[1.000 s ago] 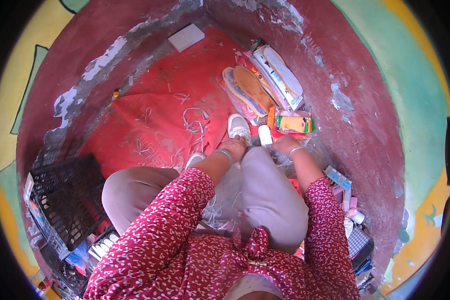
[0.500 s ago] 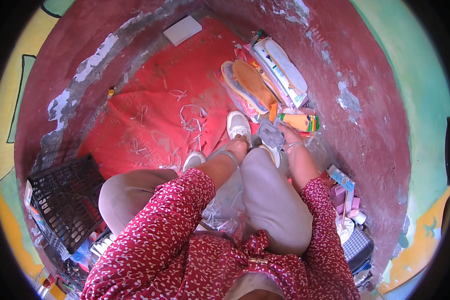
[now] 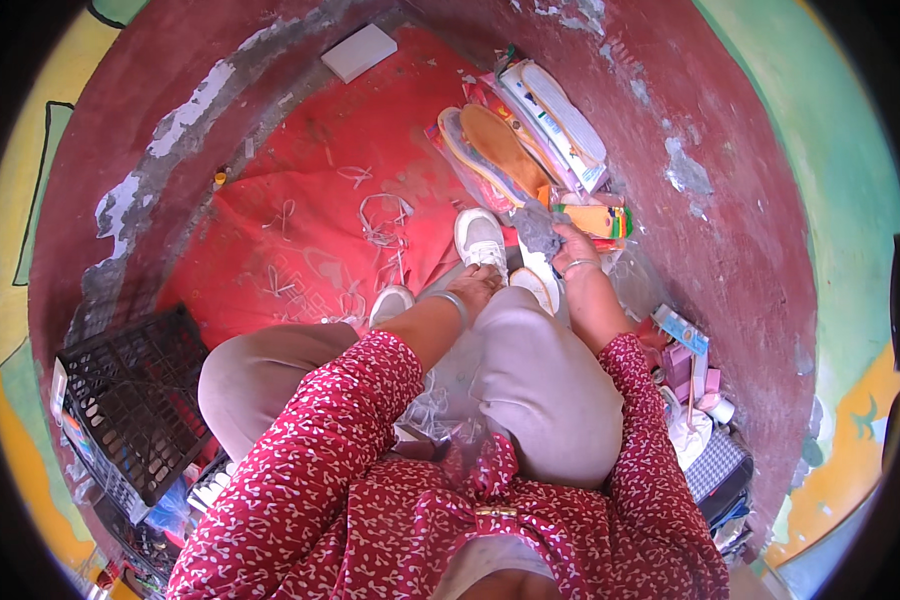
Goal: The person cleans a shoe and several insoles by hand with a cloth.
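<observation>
My right hand (image 3: pixel 573 247) is closed on a crumpled grey cloth (image 3: pixel 538 228), which bunches out to the left of the fingers. Just below the cloth is a white item with a tan, rounded end (image 3: pixel 538 284), partly hidden by my right knee; it looks like a shoe or insole. My left hand (image 3: pixel 476 288) rests low beside that knee, at the ankle of the white sneaker (image 3: pixel 481 240) on my foot. Its fingers bend downward and are partly hidden, so I cannot see whether they grip anything. My other sneaker (image 3: pixel 391 303) shows to the left.
Packaged insoles (image 3: pixel 505 150) lie ahead against the wall, with a yellow-green packet (image 3: pixel 598 220) nearer. A red sheet (image 3: pixel 320 190) scattered with white laces covers the floor. A black plastic crate (image 3: pixel 135 400) stands left; small boxes (image 3: pixel 682 335) pile up at right. A white box (image 3: pixel 360 52) sits far back.
My right hand has shifted slightly up and left with the grey cloth, which is now more crumpled. More of the white item shows below it. The left hand has barely moved.
</observation>
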The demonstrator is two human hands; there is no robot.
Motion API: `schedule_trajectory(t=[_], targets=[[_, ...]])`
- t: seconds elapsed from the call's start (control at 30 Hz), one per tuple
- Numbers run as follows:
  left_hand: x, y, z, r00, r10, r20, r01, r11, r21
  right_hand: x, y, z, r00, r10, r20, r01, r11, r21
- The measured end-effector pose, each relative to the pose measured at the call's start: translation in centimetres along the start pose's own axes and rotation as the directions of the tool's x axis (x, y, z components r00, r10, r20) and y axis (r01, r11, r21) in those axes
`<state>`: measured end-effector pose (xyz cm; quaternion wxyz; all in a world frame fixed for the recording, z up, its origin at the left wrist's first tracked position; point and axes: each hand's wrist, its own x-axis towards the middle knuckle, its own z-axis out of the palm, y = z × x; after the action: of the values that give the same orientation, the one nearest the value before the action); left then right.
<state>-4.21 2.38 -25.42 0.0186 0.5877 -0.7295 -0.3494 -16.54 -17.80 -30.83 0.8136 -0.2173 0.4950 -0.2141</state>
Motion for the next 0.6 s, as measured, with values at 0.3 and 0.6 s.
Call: schedule_trajectory(t=[0.3,0.6], targets=[[3.0,-2.5,3.7,0.97,-0.239,-0.046,0.233,0.967,-0.102,-0.6,0.0,-1.0,0.99,0.052,-0.133,-0.05,0.999,0.019],[1.4,-0.1,2.0,0.99,-0.077,-0.114,0.041,0.956,-0.291,-0.9,2.2,2.1,0.952,-0.131,0.276,0.247,0.863,-0.44]])
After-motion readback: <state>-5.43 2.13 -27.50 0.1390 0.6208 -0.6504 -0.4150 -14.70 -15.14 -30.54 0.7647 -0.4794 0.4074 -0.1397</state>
